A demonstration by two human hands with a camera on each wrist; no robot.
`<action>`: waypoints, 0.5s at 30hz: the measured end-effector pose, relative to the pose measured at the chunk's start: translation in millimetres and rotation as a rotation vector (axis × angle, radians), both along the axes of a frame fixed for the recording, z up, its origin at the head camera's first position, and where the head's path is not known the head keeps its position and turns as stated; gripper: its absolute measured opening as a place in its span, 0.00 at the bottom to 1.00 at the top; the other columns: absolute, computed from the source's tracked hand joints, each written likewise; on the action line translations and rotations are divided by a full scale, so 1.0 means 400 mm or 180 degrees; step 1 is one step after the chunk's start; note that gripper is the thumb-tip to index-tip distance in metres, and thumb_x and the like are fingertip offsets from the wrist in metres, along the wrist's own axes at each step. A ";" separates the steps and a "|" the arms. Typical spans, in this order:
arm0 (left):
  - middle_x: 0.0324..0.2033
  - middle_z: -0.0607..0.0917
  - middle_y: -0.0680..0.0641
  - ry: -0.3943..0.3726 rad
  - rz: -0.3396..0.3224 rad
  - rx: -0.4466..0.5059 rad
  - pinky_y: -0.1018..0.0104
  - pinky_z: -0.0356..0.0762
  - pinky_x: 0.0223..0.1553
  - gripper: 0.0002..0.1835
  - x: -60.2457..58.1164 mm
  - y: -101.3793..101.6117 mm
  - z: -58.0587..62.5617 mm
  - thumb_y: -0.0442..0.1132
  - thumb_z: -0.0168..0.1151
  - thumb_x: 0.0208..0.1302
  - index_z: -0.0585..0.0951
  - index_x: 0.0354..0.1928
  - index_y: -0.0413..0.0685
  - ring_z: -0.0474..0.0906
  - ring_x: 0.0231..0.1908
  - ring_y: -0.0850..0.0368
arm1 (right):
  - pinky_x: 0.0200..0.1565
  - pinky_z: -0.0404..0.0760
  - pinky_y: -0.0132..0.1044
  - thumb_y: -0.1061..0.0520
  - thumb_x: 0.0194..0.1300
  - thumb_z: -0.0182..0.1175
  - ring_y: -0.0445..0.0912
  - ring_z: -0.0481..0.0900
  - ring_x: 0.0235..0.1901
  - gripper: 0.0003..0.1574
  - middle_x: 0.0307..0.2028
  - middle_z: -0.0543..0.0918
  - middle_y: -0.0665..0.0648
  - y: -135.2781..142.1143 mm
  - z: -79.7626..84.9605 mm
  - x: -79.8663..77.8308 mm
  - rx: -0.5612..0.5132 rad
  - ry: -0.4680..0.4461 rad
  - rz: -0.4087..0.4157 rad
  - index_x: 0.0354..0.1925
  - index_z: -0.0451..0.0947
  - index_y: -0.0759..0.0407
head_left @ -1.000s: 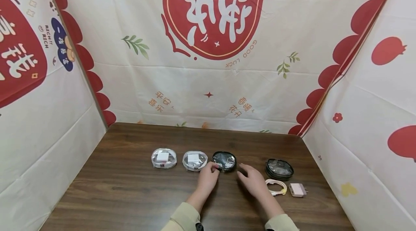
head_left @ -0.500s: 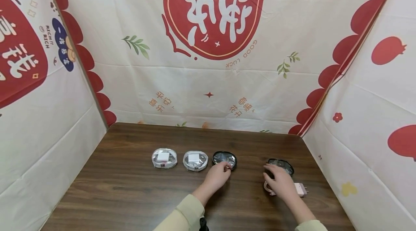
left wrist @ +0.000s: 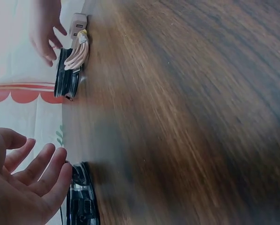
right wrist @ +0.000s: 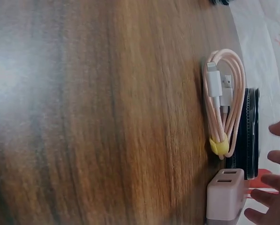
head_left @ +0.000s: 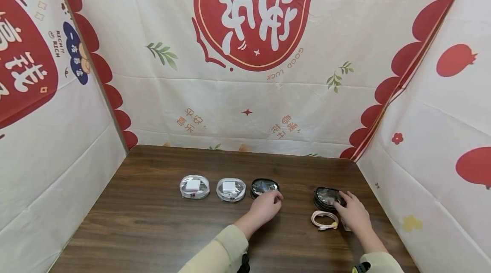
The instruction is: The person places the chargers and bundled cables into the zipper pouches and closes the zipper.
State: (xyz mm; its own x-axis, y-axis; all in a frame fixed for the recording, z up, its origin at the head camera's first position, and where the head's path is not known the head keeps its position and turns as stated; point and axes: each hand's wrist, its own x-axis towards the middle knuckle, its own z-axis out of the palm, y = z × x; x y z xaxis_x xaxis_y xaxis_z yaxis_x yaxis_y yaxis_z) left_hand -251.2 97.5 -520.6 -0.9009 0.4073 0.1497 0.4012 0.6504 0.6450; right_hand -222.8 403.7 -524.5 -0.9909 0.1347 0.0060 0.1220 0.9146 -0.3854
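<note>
My left hand [head_left: 265, 207] hovers at the near edge of a black oval zip pouch [head_left: 262, 185] with a clear top; in the left wrist view its fingers are loosely bent and nothing is in them. Over the right end of another black zip pouch [head_left: 326, 197] hangs my right hand [head_left: 354, 214], fingers spread. Just in front of that pouch lies a coiled pink charging cable [right wrist: 224, 112] with white plugs and a yellow tie. Beside the cable stands a pink plug charger [right wrist: 224, 197] with two ports, mostly covered by the right hand in the head view.
Two clear oval pouches, one [head_left: 194, 187] at the left and one [head_left: 231, 190] beside it, each hold a white charger and cable. They line up with the left black pouch on the brown wooden table [head_left: 161, 239]. Printed white cloth [head_left: 230, 106] walls off the back and sides.
My right hand has moved rightward from near the left black pouch, past the cable, to the right black pouch. The left hand has shifted right along its pouch's near edge.
</note>
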 end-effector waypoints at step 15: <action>0.32 0.82 0.59 -0.0054 -0.0072 -0.0061 0.72 0.74 0.37 0.07 0.001 0.049 0.016 0.37 0.58 0.65 0.83 0.42 0.53 0.76 0.34 0.66 | 0.49 0.61 0.74 0.35 0.61 0.60 0.75 0.58 0.61 0.50 0.67 0.58 0.76 -0.039 -0.033 -0.029 0.0090 -0.0121 0.0145 0.68 0.64 0.65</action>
